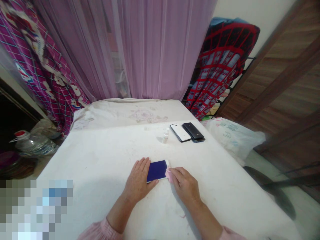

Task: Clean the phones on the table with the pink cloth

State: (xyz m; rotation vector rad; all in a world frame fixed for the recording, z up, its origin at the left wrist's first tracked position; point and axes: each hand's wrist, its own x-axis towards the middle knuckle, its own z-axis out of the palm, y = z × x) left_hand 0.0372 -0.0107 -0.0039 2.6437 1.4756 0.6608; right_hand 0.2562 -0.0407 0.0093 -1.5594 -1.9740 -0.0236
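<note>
Phone (157, 170) face up between grips; left grip (138, 178) open, flat against its edge; right grip (183, 181) pinching pink cloth (169, 175) against opposite edge; risk: hard pressure skidding phone, cloth smearing screen.

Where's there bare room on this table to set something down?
Bare white tabletop stretches left of the left hand and the dropper bottle, and right of the right hand, below the phones. It's crowded at the far edge, where bottle, white phone and black phone sit close, and around the blue-screened phone and pink cloth between your hands.
</note>
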